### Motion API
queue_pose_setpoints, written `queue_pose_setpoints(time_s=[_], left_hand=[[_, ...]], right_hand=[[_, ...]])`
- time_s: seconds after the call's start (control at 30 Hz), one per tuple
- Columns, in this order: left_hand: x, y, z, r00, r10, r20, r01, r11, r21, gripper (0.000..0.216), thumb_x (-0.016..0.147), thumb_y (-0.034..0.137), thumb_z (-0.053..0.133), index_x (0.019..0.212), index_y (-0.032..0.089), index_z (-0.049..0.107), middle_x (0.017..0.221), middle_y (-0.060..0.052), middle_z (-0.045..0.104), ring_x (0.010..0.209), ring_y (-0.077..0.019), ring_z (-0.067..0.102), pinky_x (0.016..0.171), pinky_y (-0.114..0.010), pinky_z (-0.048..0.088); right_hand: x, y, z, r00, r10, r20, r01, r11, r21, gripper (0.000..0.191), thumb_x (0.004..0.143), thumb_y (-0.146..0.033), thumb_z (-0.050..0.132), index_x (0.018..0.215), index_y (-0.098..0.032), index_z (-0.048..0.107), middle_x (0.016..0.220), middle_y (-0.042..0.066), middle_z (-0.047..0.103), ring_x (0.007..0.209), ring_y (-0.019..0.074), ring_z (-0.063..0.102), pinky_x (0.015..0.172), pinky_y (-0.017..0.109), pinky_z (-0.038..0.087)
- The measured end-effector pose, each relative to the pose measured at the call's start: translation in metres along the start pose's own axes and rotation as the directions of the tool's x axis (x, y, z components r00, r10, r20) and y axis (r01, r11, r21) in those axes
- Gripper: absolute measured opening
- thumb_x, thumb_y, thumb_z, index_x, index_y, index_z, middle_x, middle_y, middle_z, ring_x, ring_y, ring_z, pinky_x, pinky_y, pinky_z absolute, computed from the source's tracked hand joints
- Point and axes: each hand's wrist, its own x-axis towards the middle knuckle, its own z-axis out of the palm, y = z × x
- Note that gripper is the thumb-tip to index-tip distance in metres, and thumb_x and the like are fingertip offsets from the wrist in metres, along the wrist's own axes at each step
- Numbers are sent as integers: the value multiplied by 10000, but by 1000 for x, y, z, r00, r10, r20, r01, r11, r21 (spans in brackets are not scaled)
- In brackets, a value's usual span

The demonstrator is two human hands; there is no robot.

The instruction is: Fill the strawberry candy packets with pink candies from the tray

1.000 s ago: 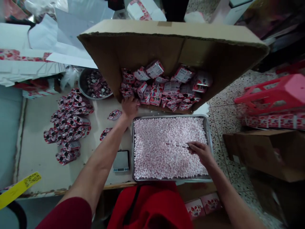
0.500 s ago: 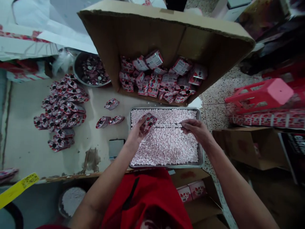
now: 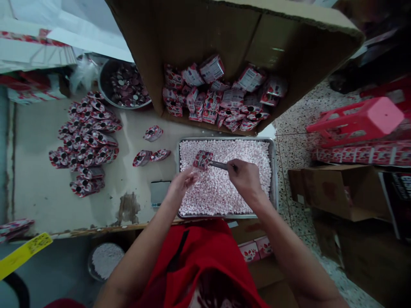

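Observation:
Over the metal tray (image 3: 274, 171) of small pink-white candies (image 3: 224, 188), my left hand (image 3: 183, 182) pinches a small red-and-white packet (image 3: 202, 159). My right hand (image 3: 245, 176) grips a thin metal scoop (image 3: 219, 165) whose tip meets the packet's opening. Both hands hover just above the candy layer. A tilted cardboard box (image 3: 199, 30) holding several similar red packets (image 3: 221, 96) stands right behind the tray.
Rows of flat packets (image 3: 85, 143) lie on the table at left, with three loose ones (image 3: 150, 147) near the tray. A round metal bowl (image 3: 123, 85) of packets, a small scale (image 3: 159, 191), a pink stool (image 3: 359, 122) and cardboard boxes (image 3: 340, 192) surround me.
My left hand brought a packet from the box to over the tray. My right hand lifted the scoop out of the candies and turned its tip to the packet.

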Motion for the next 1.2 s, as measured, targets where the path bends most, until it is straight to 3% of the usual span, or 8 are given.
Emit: queue_pose_setpoints(time_s=[0.07, 0.13, 0.23, 0.33, 0.53, 0.77, 1.0, 1.2], left_hand=[[2, 3, -7, 945, 325, -32, -302, 907, 293, 522, 728, 372, 837, 1155, 194, 597, 1074, -90, 682, 915, -205, 686, 854, -378, 597], [11, 10, -2, 778, 604, 171, -572, 569, 591, 646, 690, 222, 809, 1286, 226, 561, 1278, -115, 632, 1154, -281, 631, 1028, -474, 530], [31, 19, 18, 586, 583, 563, -725, 65, 686, 747, 653, 80, 714, 1371, 198, 544, 1426, -163, 563, 1337, -354, 515, 1173, -517, 402], [50, 19, 33, 553, 488, 675, -724, -118, 679, 711, 679, 44, 642, 1375, 158, 546, 1455, -190, 546, 1351, -371, 505, 1170, -521, 397], [68, 13, 14, 558, 552, 620, -757, 33, 653, 619, 731, 69, 587, 1340, 178, 582, 1382, -156, 629, 1296, -322, 577, 1133, -479, 454], [37, 27, 11, 714, 542, 443, -700, 549, 456, 429, 755, 326, 775, 1143, 201, 642, 1070, -60, 732, 946, -219, 702, 858, -348, 581], [8, 27, 44, 598, 556, 578, -777, 224, 588, 422, 755, 120, 682, 1166, 210, 712, 1125, -46, 758, 1024, -208, 698, 934, -317, 538], [1, 30, 54, 578, 484, 657, -762, 31, 647, 462, 706, 65, 669, 1140, 211, 732, 1107, -68, 764, 1049, -262, 695, 951, -374, 540]], right_hand=[[6, -5, 9, 999, -4, 32, 4, 1000, -18, 234, 882, -247, 567, 844, -214, 796, 718, 61, 758, 629, 202, 654, 593, 295, 327], [11, -5, 12, 998, 17, 61, -17, 1000, 10, 231, 883, -246, 572, 863, -216, 800, 717, 54, 759, 632, 200, 659, 599, 291, 337], [3, 19, -2, 996, 71, 44, -74, 993, 86, 230, 898, -307, 591, 917, -227, 806, 723, 43, 759, 631, 198, 669, 614, 284, 380], [-21, 79, -32, 982, 185, -42, -178, 976, 128, 276, 896, -417, 620, 953, -222, 806, 732, 52, 758, 644, 215, 685, 633, 292, 433], [-36, 193, -13, 858, 500, -115, -408, 802, 437, 401, 738, -536, 725, 872, -160, 772, 629, 38, 690, 548, 183, 606, 567, 295, 469], [6, 160, 63, 892, 382, 241, -428, 547, 719, 437, 617, -566, 808, 762, -160, 737, 529, -9, 595, 481, 117, 492, 488, 259, 379], [-21, 158, -7, 895, 264, 360, -443, 434, 784, 394, 649, -512, 879, 825, -177, 772, 612, 4, 645, 522, 99, 504, 499, 238, 386], [-5, 106, -34, 929, 171, 329, -366, 555, 747, 350, 700, -473, 832, 841, -158, 771, 591, -2, 637, 508, 92, 492, 488, 234, 393]])
